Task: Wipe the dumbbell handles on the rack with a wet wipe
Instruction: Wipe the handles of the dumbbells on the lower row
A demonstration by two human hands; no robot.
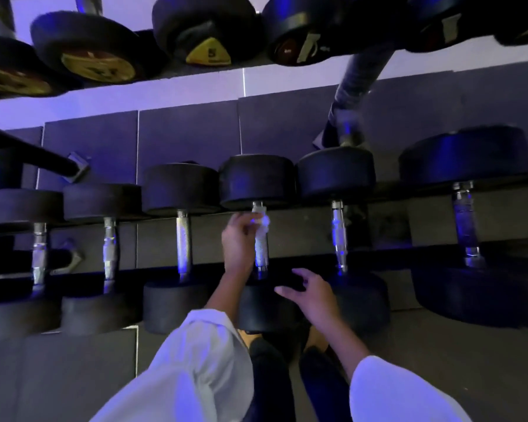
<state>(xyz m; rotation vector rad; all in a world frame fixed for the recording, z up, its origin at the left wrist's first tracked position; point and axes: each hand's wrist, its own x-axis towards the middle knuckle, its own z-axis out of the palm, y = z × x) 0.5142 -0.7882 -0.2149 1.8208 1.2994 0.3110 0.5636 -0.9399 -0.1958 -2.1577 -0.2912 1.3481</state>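
Two white sleeves (201, 370). The left hand (237, 242) clamps one wet wipe (264, 222) on the fourth handle (262, 248) of six, just to its right. The right hand (313, 296) is spread and empty.

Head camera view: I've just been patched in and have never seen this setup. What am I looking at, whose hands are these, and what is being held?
There is no machine here. A person is working with bare hands, and this single picture comes from a camera worn on their head, looking forward and down. The white sleeves at the bottom are their arms. The left hand pinches a white wipe against the far end of the metal handle of one dumbbell. The right hand is open and holds nothing. It is spread over that dumbbell's near end, and whether it touches is unclear. The dumbbell lies in a row with others on the lower rack. Another row, some with yellow labels, sits on the shelf above.
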